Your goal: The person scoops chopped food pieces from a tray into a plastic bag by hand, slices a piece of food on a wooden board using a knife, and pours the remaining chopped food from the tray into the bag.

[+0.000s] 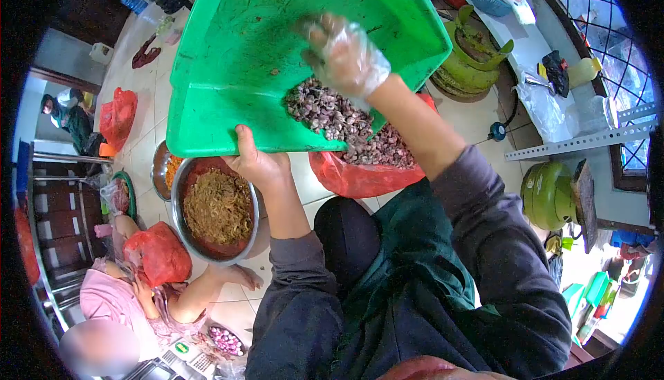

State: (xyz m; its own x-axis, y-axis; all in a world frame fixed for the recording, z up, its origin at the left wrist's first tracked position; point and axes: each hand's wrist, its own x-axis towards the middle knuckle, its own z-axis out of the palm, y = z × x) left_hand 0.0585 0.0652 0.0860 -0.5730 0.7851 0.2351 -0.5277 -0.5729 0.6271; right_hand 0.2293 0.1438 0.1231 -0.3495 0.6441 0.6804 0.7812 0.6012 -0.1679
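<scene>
My left hand (261, 167) grips the near rim of a large green plastic tub (228, 113), thumb inside the wall. The tub is tilted toward me, and dark smears mark its inner wall. Inside it is my right hand (346, 55), in a clear plastic glove, blurred at the fingertips; its fingers look apart, with nothing visible in them. Just below that hand lies a heap of small purplish bulbs, like shallots (325, 110). They reach the tub's lower edge, above a red plastic bag (346, 178) that holds more of the same bulbs.
A metal basin (254, 224) of brown shredded food stands left of my knee, beside a bowl of orange pieces (173, 171). A seated person in pink (111, 293) has a red bag (158, 254). Green gas cylinders (470, 68) stand at right, below a counter (546, 103).
</scene>
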